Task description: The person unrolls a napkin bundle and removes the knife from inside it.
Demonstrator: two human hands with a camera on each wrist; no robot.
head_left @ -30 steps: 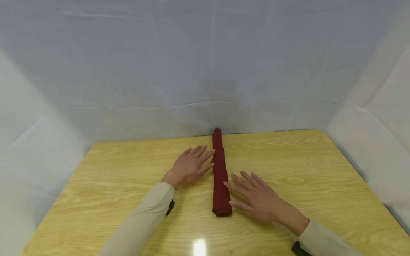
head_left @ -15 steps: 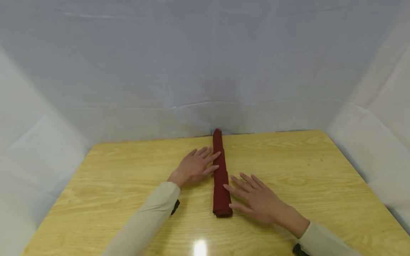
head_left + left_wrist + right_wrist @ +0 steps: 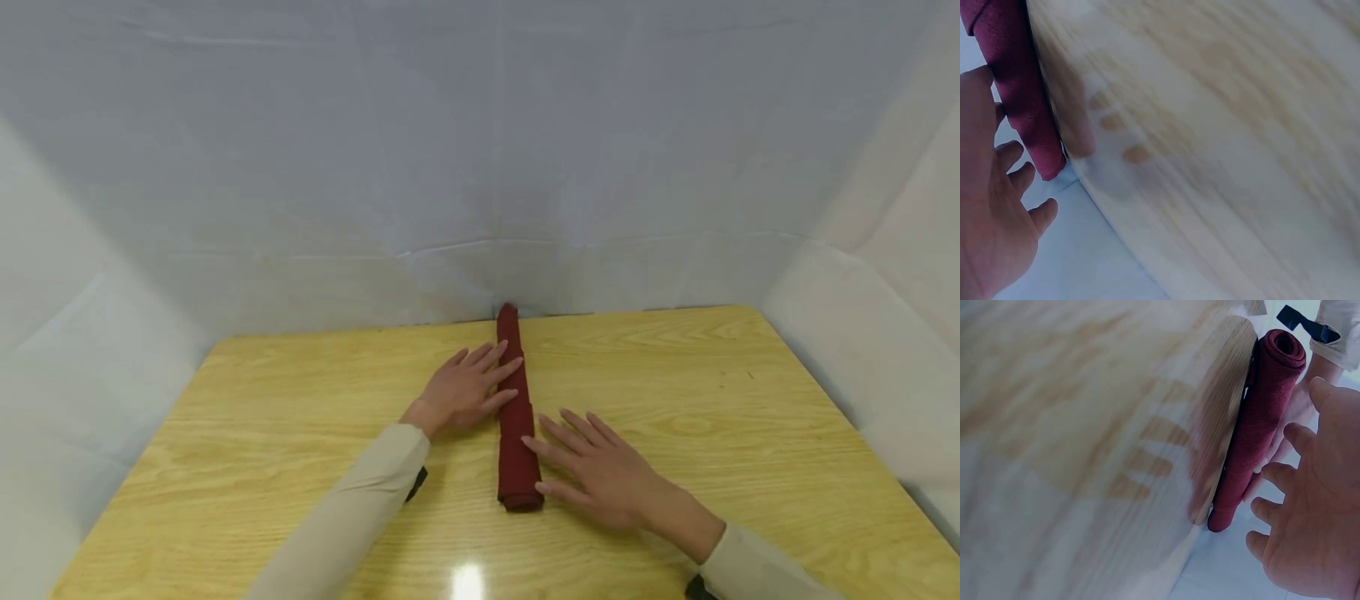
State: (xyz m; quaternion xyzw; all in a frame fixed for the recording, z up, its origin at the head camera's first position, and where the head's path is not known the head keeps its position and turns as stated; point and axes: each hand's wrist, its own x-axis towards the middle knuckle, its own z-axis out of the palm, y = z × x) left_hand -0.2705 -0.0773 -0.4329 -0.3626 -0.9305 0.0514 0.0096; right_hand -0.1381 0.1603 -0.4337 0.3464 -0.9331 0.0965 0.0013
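Observation:
A dark red cloth (image 3: 517,458), rolled into a long tube, lies on the wooden table pointing away from me, its far end at the back edge. Its near end shows a spiral of layers in the right wrist view, on the red cloth roll (image 3: 1272,394). From the left, my left hand (image 3: 462,386) reaches with spread, fairly straight fingers whose tips overlap the roll's middle. On the other side, my right hand (image 3: 603,471) has its fingers spread, with the thumb and index fingertips at the roll's right edge near its front end. Neither hand grips it.
The wooden table (image 3: 300,392) has a pale yellow grain and a glossy top. White sheeting (image 3: 480,167) stands along its back edge and on both sides. Dark straps (image 3: 701,587) show beneath the sleeves.
My left hand has moved a little to the right, so its fingertips now reach over the cloth roll. The right hand and the roll have stayed almost where they were.

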